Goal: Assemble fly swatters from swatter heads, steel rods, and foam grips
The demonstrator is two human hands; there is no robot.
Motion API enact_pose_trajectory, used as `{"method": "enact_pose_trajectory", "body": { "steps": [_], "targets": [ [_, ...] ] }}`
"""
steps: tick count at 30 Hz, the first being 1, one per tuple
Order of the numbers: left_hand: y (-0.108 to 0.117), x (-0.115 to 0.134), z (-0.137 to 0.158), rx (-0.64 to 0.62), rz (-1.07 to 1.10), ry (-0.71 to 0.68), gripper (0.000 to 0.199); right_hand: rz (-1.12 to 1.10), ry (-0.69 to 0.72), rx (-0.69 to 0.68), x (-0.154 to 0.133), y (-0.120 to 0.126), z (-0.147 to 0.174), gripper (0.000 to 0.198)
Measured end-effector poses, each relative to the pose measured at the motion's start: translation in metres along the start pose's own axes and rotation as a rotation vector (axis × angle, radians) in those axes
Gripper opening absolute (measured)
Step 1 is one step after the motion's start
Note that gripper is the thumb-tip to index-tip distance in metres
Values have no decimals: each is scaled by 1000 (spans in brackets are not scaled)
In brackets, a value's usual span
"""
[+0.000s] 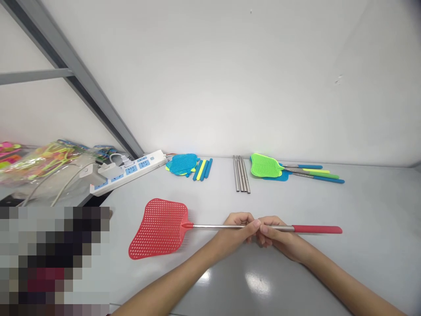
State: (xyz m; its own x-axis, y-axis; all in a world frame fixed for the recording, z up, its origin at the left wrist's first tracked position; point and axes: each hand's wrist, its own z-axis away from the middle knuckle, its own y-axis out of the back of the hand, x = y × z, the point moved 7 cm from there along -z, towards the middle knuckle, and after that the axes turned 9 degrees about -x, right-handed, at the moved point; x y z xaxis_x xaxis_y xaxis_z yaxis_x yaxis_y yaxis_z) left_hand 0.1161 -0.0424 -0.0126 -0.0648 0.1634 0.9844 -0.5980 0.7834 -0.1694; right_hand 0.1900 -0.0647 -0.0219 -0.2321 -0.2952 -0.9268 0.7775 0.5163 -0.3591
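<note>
A red fly swatter [161, 229] lies level across the front of my view, its perforated head to the left and its red grip to the right. My left hand [240, 226] pinches its extended metal rod near the middle. Right beside it, my right hand [274, 232] is closed on the thicker part of the same rod, the two thumbs almost touching. The hands cover part of the rod. Behind them, several bare metal rods [241, 175] lie side by side on the grey table [210, 202].
Blue swatter heads [182, 164] are stacked at the back, next to several blue and yellow grips [202, 170]. Swatters with a green head [265, 166] on top lie at back right. A white power strip [130, 172] and plastic bags [49, 164] are at left, below a metal frame [75, 79].
</note>
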Motion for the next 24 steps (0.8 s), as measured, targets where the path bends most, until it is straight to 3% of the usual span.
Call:
{"method": "enact_pose_trajectory", "body": {
  "steps": [14,21,24],
  "targets": [
    [-9,12,3,-92,91,-43,21,-87,9,23,2,5,1,30],
    [-6,8,2,-75,37,-31,26,-152,83,72,-5,6,0,33],
    [-15,8,4,-155,35,23,34,-217,87,115,-6,10,0,31]
  ]
}}
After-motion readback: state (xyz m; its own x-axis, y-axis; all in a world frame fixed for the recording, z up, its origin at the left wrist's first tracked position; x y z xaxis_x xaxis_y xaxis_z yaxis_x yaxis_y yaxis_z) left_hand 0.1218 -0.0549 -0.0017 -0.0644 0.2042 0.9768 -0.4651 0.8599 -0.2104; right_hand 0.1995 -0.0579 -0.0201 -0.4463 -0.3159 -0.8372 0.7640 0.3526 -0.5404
